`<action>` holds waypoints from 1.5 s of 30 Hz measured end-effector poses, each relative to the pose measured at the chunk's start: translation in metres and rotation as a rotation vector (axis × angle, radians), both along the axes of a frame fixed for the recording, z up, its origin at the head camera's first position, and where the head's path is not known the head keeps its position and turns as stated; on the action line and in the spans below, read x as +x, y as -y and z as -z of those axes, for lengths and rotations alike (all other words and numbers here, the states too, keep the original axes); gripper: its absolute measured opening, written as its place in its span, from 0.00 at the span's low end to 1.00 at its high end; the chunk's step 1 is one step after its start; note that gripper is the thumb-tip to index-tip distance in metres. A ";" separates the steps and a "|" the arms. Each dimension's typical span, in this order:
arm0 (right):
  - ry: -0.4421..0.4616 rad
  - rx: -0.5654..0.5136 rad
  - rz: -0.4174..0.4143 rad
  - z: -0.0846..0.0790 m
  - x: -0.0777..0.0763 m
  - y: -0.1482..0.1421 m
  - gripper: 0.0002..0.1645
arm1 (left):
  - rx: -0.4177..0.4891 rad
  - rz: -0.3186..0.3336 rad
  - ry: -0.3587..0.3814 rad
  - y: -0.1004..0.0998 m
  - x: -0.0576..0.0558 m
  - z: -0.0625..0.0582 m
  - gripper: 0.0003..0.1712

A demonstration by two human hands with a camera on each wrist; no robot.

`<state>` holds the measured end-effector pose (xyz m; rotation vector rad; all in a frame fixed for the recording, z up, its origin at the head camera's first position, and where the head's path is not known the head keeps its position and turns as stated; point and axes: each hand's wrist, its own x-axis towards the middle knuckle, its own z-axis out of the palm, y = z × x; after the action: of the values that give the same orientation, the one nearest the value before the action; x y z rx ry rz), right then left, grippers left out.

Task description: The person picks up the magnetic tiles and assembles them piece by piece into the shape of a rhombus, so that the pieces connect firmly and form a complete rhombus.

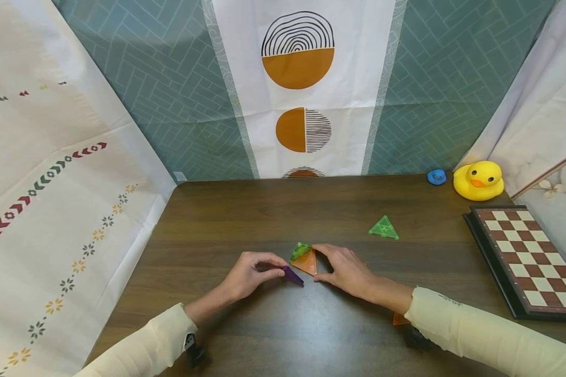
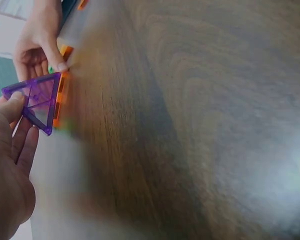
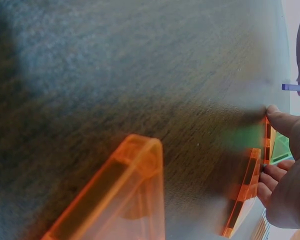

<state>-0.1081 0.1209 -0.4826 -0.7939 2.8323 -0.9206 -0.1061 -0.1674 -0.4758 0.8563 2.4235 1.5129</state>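
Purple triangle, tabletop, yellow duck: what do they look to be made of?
Purple triangle: likely hard plastic, glossy and translucent; what lies behind shows through its panel.
Tabletop: wood or wood-look laminate, satin finish; streaky dark grain plus a soft glare patch. Can't tell which.
Yellow duck: probably vinyl or rubber, smooth; evenly colored, rounded molded form. Could be hard plastic.
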 end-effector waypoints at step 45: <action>-0.023 -0.027 -0.031 0.002 -0.001 -0.004 0.43 | -0.021 -0.021 -0.237 -0.027 -0.009 0.013 0.13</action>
<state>-0.1093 0.1244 -0.4842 -0.8540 2.8240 -0.9543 -0.1150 -0.1407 -0.4889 1.0641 2.6146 1.4648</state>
